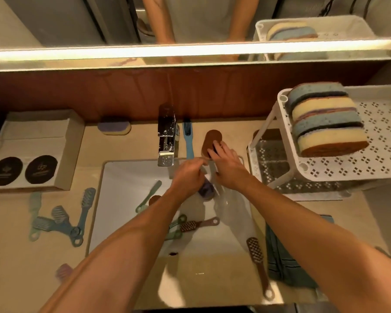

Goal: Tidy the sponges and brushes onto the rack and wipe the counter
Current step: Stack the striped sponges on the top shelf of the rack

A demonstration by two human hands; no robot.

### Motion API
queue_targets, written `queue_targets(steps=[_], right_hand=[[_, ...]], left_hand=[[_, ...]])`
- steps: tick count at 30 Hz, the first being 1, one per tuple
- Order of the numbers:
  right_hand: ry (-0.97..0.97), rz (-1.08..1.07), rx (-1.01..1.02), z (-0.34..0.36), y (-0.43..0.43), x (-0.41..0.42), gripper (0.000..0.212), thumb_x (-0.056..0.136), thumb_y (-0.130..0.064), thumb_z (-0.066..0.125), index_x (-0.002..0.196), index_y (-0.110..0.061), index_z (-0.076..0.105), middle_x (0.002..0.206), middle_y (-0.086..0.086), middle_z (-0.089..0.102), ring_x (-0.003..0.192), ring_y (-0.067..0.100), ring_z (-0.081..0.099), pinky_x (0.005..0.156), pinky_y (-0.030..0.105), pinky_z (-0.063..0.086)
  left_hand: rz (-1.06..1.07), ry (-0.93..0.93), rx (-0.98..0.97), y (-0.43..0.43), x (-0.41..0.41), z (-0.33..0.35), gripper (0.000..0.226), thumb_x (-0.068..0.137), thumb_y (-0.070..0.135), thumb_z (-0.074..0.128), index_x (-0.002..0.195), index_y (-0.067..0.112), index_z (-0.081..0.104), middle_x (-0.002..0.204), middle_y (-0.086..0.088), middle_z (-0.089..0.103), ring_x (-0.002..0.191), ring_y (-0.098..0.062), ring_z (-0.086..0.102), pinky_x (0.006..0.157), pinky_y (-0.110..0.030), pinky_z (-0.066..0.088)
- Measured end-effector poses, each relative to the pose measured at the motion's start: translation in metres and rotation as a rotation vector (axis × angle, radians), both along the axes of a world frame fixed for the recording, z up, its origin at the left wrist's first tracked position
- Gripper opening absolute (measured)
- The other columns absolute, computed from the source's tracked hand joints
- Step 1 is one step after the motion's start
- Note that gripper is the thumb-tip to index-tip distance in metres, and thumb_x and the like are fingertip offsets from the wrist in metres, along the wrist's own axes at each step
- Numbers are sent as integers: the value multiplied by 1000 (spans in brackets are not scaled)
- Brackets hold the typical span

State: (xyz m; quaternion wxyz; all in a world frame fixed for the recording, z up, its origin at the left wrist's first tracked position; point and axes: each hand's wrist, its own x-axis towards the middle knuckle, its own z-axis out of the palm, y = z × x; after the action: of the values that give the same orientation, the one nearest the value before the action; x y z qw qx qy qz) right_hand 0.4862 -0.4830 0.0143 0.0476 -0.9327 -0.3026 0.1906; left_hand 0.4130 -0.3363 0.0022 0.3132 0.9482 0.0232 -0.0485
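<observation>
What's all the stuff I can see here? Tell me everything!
Rack: one, white, right of sink.
Sponges on rack: four, blue and cream, top shelf.
Tap: one, chrome, behind sink.
Brown sponge: one, behind sink.
Purple sponge: one, back of counter, left of tap.
Blue brush: one, beside tap.
Counter brushes: about four, blue and green, left of sink.
Sink brushes: several, green and brown.
Box: one, cardboard, far left.
Towel: one, teal, front right.
Left hand: over sink, grip unclear.
Right hand: touching brown sponge.

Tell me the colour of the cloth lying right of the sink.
The cloth is teal-blue with thin dark stripes; the head view shows it.
</observation>
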Motion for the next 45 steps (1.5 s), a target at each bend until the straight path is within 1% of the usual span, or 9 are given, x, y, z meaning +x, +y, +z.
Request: queue_targets(steps=[5,9,13,19,27,32,34,37,45], right_hand=[[19,17,75,-28,2,6,90,84,-6,67,159,-11,19,168,11,5,154,34,2,124,45,18],[-98,-22,83,-36,6,6,85,86,-5,62,160,-12,20,159,17,28,144,40,21,115,44,31],[-184,4,-25,-33,7,7,82,88,-5,59,159,-21,22,152,19,34,134,44,31,110,49,29],[-328,110,-45,-42,1,9,63,73,-28,76,131,-12,58,129,19,55,115,41,50,97,51,38],[-257,212,130,-67,-21,-18,53,93,-32,40,130,2,57,127,21,58,119,39,52,111,51,38],[36,-73,293,-84,-35,-38,39,101,-24,53,137,-10,53,134,10,57,119,24,56,104,37,46],[56,-113,280,-89,-38,-41,35,102,-26,49,133,-10,54,126,9,59,105,25,62,90,40,52],[153,-274,291,-91,-40,-45,33,101,-27,47,129,-10,53,120,11,60,90,30,65,77,46,54],[360,-700,413,-88,-39,-50,34,103,-27,44,128,-11,61,112,16,68,101,31,63,82,34,48]], left_hand=[[-55,-48,99,-1,-1,-16,13,86,7,62,96,13,69,97,-6,67,97,-23,59,106,-42,44],[-208,-146,188,-1,-3,-35,18,76,9,70,94,8,67,99,-10,64,100,-27,54,106,-43,40],[-269,-206,229,-3,-8,-52,22,83,17,55,98,7,68,104,-11,63,104,-27,52,103,-43,43],[-368,-125,209,-2,-15,-70,20,85,16,56,98,9,69,100,-10,65,96,-28,55,82,-38,47],[-379,154,297,-2,-9,-91,47,84,8,68,131,5,59,134,-17,58,124,-34,51,111,-39,35],[-354,287,351,-4,-11,-125,85,84,13,72,157,18,28,161,-6,27,130,-28,42,112,-39,39],[-376,273,417,-5,-13,-133,89,83,14,73,158,20,25,164,-8,22,134,-30,38,115,-42,36],[-414,272,498,-9,-7,-135,81,87,14,70,156,19,27,162,-13,22,142,-35,31,120,-45,30],[-483,215,591,-11,15,-133,53,102,33,50,149,15,34,162,-16,27,151,-35,23,125,-49,13]])
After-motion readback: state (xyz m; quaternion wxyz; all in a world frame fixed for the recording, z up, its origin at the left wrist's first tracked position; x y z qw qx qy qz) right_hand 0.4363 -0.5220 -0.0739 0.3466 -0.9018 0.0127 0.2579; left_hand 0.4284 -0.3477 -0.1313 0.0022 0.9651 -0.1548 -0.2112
